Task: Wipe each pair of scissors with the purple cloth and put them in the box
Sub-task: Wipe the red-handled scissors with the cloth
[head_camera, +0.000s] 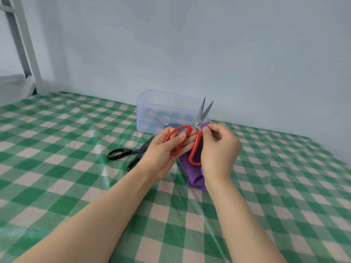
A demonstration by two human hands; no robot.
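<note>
Left hand [167, 149] grips red scissors [196, 126], right hand [218, 149] pinches purple cloth [193, 175], beside box [152, 111].

You've got red handles and grey steel blades on the raised scissors [198, 136]. The cloth [195, 179] behind them is solid purple. The second scissors [141, 148] on your table are all black. The box [152, 111] is clear plastic with a faint blue tint, with a blue item [174, 124] inside. The tablecloth [66, 158] is a glossy green-and-cream check. The wall [209, 54] is pale blue-green.
</note>
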